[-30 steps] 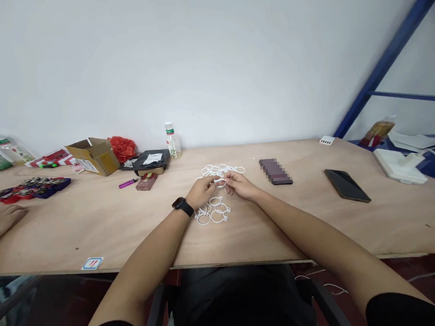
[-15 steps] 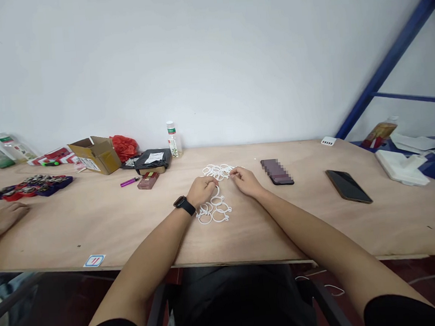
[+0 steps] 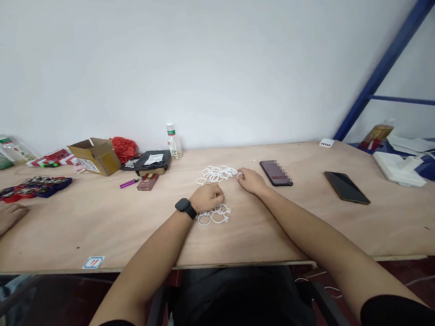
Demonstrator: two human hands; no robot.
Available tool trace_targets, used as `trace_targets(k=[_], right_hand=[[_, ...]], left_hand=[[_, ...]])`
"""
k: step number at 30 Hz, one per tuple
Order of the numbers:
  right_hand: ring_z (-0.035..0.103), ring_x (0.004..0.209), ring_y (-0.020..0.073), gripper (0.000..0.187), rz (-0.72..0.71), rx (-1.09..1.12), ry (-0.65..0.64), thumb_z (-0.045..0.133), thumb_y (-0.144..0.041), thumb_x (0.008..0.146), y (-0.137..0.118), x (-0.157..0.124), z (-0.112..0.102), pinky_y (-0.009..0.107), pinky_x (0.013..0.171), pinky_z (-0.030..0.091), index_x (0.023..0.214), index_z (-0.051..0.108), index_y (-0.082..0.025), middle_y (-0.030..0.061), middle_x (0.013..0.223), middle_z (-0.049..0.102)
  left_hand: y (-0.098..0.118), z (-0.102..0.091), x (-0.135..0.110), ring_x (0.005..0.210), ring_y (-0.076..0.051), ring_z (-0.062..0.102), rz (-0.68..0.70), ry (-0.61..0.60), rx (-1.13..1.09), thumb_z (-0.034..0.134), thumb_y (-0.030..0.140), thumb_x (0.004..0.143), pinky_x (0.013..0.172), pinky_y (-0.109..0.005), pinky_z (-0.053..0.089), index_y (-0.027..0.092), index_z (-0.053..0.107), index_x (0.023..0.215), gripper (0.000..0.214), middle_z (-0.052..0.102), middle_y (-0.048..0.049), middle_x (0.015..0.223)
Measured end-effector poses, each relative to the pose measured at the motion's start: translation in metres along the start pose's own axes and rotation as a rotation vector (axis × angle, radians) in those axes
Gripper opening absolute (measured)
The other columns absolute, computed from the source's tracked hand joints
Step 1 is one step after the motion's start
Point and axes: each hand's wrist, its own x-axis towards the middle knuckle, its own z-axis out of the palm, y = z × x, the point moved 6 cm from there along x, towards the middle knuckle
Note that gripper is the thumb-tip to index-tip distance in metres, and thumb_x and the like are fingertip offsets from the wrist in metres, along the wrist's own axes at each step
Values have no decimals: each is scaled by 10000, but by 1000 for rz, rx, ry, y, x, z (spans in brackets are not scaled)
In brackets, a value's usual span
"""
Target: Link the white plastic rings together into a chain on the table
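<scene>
White plastic curtain rings with small eyelets lie in two groups on the wooden table: a farther heap [image 3: 215,173] and a nearer group [image 3: 205,221]. My left hand [image 3: 207,198], with a black watch on its wrist, is over the far side of the nearer group. Its fingers are curled and pressed together; whatever they hold is hidden. At the right end of the farther heap, my right hand [image 3: 252,181] pinches a white curtain ring [image 3: 240,174], of which only a small part shows.
Two phones [image 3: 276,173] [image 3: 346,187] lie to the right, by a white power strip [image 3: 397,169]. Leftward are a cigarette pack [image 3: 147,182], a purple pen [image 3: 129,183], a black parcel [image 3: 153,162], a bottle [image 3: 172,142] and a cardboard box [image 3: 95,156]. Another person's hand [image 3: 12,214] rests far left.
My left hand has come nearer, from between the groups to over the nearer rings. My right hand has shifted slightly right and nearer. A ring now shows at the farther heap's left end.
</scene>
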Motion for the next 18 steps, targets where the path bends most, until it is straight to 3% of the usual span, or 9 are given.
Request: trace_targets(k=[5,8,11,14,18], right_hand=[[620,1034,304,430,57,-26,-40,561,-241,803,4,-2,-5,342,818,448,1223,620,-169,144,1150,682],[633,938,284,477,-8,61,-16,576,-209,756,-5,-4,-9,330,790,445,1228,624,-159,131,1044,709],[616,748,203,391,-153,374,-32,505,-200,760,-27,-10,-10,289,699,444,1105,684,-164,63,830,700],[527,563,130,312,-208,787,-97,451,-205,737,-47,-17,-6,235,557,403,934,690,-163,4,654,613],[423,438,82,204,-228,1073,-234,464,-196,668,-68,-26,5,202,442,319,798,620,-178,-41,578,520]], left_hand=[[-10,-9,0,871,-179,605,-72,129,49,488,328,895,828,-296,462,192,694,863,249,677,-50,907],[-19,-10,0,891,-187,612,-132,188,54,494,328,896,840,-307,466,190,687,894,237,681,-50,925],[-25,-10,0,907,-192,616,-169,234,40,478,330,912,845,-313,472,184,670,1038,272,682,-58,971],[-24,-11,0,932,-198,615,-157,264,11,451,312,931,854,-318,469,165,606,1200,344,675,-78,1040],[-12,-11,1,896,-178,611,-56,216,-51,412,280,948,817,-285,453,188,652,1091,294,687,-52,982]])
